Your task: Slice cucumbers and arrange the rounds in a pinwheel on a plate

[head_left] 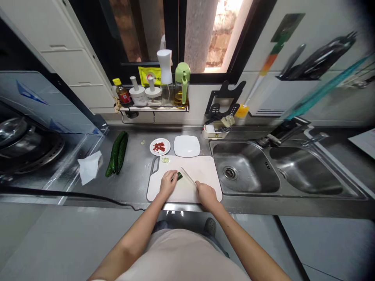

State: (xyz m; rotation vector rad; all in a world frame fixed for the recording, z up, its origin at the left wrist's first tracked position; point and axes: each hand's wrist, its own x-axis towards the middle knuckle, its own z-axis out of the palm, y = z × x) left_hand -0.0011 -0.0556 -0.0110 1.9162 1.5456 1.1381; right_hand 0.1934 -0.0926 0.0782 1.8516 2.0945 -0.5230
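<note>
My left hand (168, 184) has its fingers closed over a short dark green piece of cucumber (179, 176) on the white cutting board (205, 166). In my right hand (206, 195) is the handle of a knife (188, 176); its blade points up and left, a little to the right of the cucumber piece. Pale cucumber slices (165, 160) lie in the board's upper left corner. Just behind the board stand a small white plate (166, 142) of chopped red pieces (159, 147) and a bare white square plate (186, 146).
Two whole cucumbers (117, 153) and a white tissue (90, 167) lie on the steel counter to the left. A double sink (246, 171) is at the right. Behind, a wall rack (170, 108) holds seasoning jars and bottles. A stove with a pot (25, 138) is far left.
</note>
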